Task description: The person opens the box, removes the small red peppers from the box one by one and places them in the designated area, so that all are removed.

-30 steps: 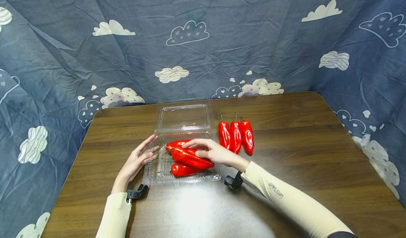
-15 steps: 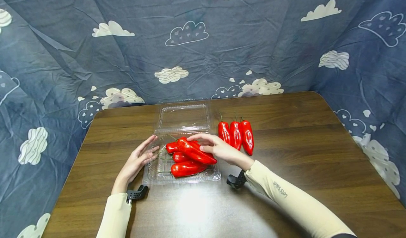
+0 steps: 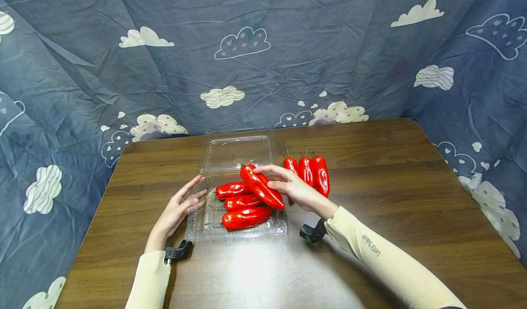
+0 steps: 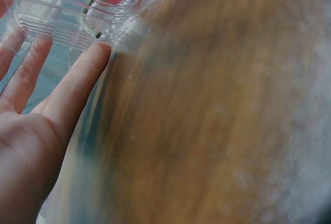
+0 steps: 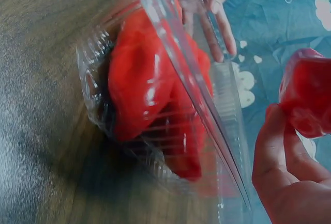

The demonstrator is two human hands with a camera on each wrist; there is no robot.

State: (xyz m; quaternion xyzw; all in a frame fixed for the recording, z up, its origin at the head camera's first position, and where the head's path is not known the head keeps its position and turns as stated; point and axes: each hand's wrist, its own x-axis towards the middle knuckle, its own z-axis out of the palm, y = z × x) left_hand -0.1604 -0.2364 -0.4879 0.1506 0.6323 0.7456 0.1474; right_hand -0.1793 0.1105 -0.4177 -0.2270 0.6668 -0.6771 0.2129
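The right sleeve [image 3: 389, 254] carries dark lettering, tilted along the forearm, which appears to read "Let's Slim"; the right hand [image 3: 300, 190] pinches one red pepper [image 3: 263, 188] between the thumb and fingertips, the gap between them no wider than the pepper's body; the stem end of this pepper points toward the far edge of the desk [image 3: 391, 171], and its tapered tip points toward the right near corner of the clear base [image 3: 236, 235]; in the right wrist view the held pepper is clear of the base; the left hand [image 3: 174, 213] has its fingers extended and spread, gripping nothing, with fingertips touching the left wall of the base; the base contains an upper pepper [image 3: 231, 190], a middle pepper [image 3: 242, 202] and a lower pepper [image 3: 247, 219], lying side by side with stems toward the left edge of the desk; the clear lid [image 3: 239, 153] lies folded back toward the far edge; to the right of the base, three loose peppers [image 3: 306, 169] lie in a row on the desk, stems toward the far edge, their near ends partly covered by the right hand.
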